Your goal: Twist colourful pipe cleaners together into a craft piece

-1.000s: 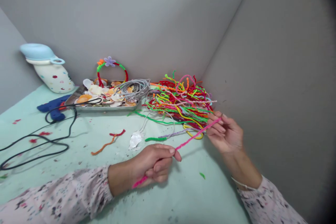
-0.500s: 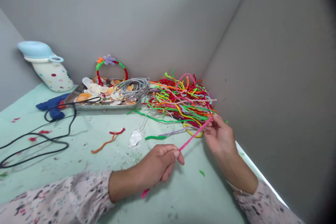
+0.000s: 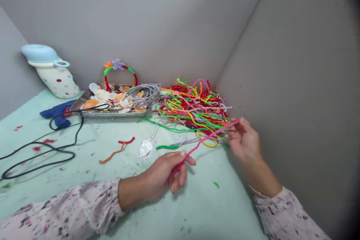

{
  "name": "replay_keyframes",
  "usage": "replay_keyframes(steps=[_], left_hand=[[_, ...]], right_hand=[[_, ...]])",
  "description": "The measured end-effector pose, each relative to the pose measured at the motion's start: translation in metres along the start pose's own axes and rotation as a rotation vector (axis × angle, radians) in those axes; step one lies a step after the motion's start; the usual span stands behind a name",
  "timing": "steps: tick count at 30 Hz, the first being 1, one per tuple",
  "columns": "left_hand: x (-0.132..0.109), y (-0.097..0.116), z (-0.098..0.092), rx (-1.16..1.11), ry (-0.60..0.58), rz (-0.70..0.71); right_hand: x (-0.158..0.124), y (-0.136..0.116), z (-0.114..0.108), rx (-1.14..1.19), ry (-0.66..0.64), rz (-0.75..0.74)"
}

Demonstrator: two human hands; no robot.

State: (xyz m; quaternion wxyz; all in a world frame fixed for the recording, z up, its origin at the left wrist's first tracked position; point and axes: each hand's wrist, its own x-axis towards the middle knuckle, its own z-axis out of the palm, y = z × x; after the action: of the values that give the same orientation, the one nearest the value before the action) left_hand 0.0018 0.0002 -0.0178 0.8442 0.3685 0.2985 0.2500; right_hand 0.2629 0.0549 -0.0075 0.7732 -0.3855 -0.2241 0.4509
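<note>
Remotely, I watched left hand (image 3: 160,174) and right hand (image 3: 248,142) pinch pink stem (image 3: 208,137) between fingers (image 3: 182,176); colourful stem pile (image 3: 194,107) lay beyond.

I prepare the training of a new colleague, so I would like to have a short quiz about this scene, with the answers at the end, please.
1. True or false: the left hand and the right hand both hold the pink fuzzy strand.

2. Which thing lies partly over the right end of the metal tray?
A) the orange-and-red piece
B) the coil of grey wire
C) the small green scrap

3. Fill in the missing word: the speckled bottle has a light ____ lid.

Key: 1. True. 2. B. 3. Blue.
</note>
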Motion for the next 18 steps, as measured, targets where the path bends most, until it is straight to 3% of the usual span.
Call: replay_keyframes(steps=[7,18], left_hand=[[0.001,-0.002,-0.002,-0.021,-0.012,-0.011],[0.002,-0.003,0.000,-0.008,-0.067,0.002]], right_hand=[[0.016,-0.007,-0.011,-0.010,0.154,0.005],[0.023,-0.010,-0.021,-0.034,0.159,-0.030]])
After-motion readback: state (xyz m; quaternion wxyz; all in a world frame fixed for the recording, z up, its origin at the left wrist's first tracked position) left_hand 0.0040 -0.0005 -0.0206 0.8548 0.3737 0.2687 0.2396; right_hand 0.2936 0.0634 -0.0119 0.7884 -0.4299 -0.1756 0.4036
